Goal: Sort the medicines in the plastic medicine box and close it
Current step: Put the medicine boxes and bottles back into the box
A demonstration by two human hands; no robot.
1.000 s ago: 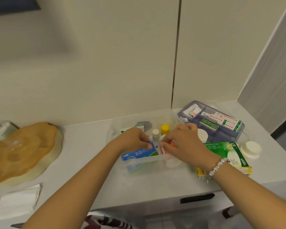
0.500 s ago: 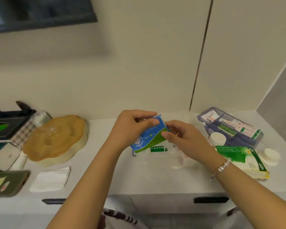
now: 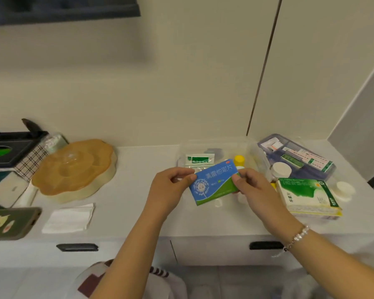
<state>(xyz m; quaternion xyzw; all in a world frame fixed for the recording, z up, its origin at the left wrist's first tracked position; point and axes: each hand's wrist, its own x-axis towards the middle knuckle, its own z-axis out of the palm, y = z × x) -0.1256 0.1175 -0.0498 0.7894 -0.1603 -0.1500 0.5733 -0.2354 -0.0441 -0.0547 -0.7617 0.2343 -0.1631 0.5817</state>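
A dark phone case (image 3: 10, 223) is seen at the lower left edge of the frame on a white worktop (image 3: 125, 212), with a folded white napkin (image 3: 69, 217) just to its right. Above them, at middle left, an amber flower-shaped tray (image 3: 76, 167) is set near a checked pouch (image 3: 31, 161) and a black tissue box (image 3: 7, 151).

At the centre of the frame a blue and green medicine carton (image 3: 214, 182) is held tilted in the air above the near part of a clear plastic medicine box (image 3: 214, 145), which stands open against the wall. The carton's left end is pinched by the curled fingers (image 3: 187, 179) and thumb of the left hand (image 3: 168, 188); its right end is pinched by the thumb and fingers of the right hand (image 3: 255, 188), whose wrist carries a bead bracelet (image 3: 298, 236). Inside the clear box, a green and white sachet (image 3: 200, 159) and a yellow-capped bottle (image 3: 239, 159) can be made out behind the carton.

At middle right, a purple-tinted tray (image 3: 298, 158) filled with packets and strips is seen beside the clear box, a white round lid (image 3: 281, 169) showing at its near edge. In front of it a green and white medicine carton (image 3: 307, 195) is stacked on a yellow-edged one, and a second white round lid (image 3: 343, 189) lies just to the right.
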